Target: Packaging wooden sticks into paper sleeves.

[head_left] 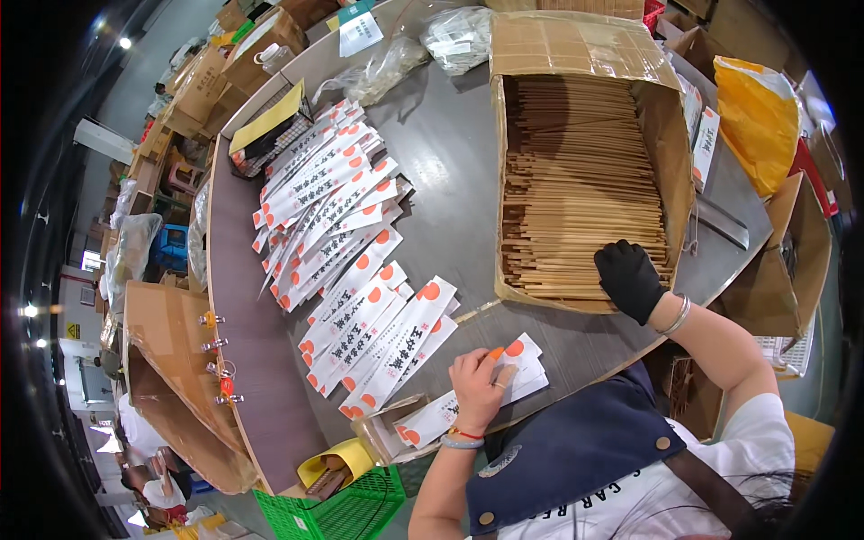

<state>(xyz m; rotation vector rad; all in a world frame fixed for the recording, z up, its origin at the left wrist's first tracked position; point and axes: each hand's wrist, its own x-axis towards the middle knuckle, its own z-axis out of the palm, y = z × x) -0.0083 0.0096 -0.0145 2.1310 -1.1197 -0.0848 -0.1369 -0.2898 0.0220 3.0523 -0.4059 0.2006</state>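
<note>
Head view, gloved right hand (pixel 630 279) on boxed chopsticks (pixel 576 189), left hand (pixel 479 389) on sleeves (pixel 450 409)

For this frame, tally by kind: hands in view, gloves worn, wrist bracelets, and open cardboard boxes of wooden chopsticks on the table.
Hands: 2, left hand, right hand
Black gloves: 1
Wrist bracelets: 2, silver bangle, beaded band
Open cardboard box of wooden chopsticks: 1
Total: 6

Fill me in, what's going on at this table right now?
A person is working with chopsticks and paper sleeves. The gloved right hand reaches into the cardboard box of wooden chopsticks. The bare left hand presses on a small stack of white sleeves at the table's near edge. Many more sleeves lie fanned out to the left.
</note>
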